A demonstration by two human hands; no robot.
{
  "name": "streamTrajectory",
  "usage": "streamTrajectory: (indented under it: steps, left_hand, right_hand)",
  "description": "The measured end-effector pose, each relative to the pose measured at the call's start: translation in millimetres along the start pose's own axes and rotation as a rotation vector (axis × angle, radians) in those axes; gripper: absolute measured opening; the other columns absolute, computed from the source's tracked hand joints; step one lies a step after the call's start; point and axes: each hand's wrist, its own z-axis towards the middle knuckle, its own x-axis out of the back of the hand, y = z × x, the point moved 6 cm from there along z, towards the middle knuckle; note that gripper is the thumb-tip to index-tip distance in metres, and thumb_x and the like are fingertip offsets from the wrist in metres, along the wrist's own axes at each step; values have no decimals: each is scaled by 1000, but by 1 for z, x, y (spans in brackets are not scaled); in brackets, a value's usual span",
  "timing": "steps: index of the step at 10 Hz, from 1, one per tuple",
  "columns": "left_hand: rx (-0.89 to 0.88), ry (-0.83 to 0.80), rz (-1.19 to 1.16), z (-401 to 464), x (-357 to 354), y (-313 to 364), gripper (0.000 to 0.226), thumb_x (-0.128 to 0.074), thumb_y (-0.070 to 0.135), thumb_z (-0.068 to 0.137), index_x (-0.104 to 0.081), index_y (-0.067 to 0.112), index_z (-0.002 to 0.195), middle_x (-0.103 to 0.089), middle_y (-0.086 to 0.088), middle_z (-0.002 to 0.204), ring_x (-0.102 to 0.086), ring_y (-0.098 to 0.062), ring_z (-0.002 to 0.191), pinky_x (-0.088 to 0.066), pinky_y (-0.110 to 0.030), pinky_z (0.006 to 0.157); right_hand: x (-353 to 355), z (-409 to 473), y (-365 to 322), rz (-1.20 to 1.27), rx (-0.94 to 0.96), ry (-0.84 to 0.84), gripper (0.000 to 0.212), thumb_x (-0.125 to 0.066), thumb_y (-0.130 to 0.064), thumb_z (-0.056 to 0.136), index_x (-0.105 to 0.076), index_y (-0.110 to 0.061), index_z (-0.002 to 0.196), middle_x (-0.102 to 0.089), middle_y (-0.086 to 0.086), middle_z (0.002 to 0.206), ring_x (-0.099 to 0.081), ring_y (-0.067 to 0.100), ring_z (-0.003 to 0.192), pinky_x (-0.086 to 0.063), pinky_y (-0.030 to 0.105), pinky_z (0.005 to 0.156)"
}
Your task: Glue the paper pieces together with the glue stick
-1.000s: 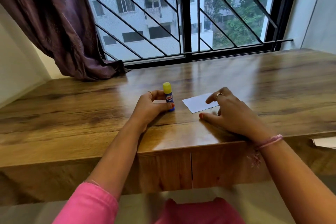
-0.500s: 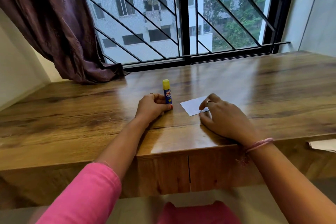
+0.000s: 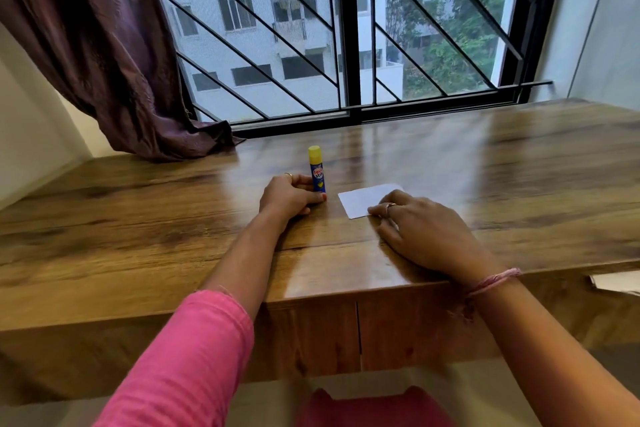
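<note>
The left hand (image 3: 289,196) is curling its fingers and thumb round the lower part of the glue stick (image 3: 316,169), holding it upright on the wooden desk (image 3: 138,218); the yellow cap is still on and standing clear above the fingers. The right hand (image 3: 426,230) is lying with relaxed, nearly straight fingers, its fingertips (image 3: 375,210) pressing on the near right corner of the white paper piece (image 3: 363,199). That paper is lying flat on the desk just to the right of the glue stick, apart from it. Both forearms are reaching over the desk's near edge, the left in a pink sleeve (image 3: 187,354), the right wearing a pink thread band (image 3: 493,282). Another paper (image 3: 618,282) is showing at the right edge. A purple curtain (image 3: 104,52) is hanging beside the barred window (image 3: 346,28).
</note>
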Motion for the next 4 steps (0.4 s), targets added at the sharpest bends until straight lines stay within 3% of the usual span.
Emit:
streamTrajectory:
  steps: [2,4]
  left_hand:
    - [-12,-2,-30,1,0,-3,39,-83,16,69,-65,20,103,-72,4,100,-67,-8,83,-47,-19,52]
    - [-22,-13,-134,-3,2,-3,53,-81,6,70,-60,11,119,-66,-3,112,-65,-12,89,-51,-17,54]
  right_hand:
    - [-3,1,1,7,9,-2,45,-32,-38,96,-39,-33,141,-42,-10,142,-53,25,116,-47,38,86]
    - [0,-2,5,36,-76,63,59,-39,-33,91,-21,-24,147,-37,3,142,-59,33,101,-47,42,79]
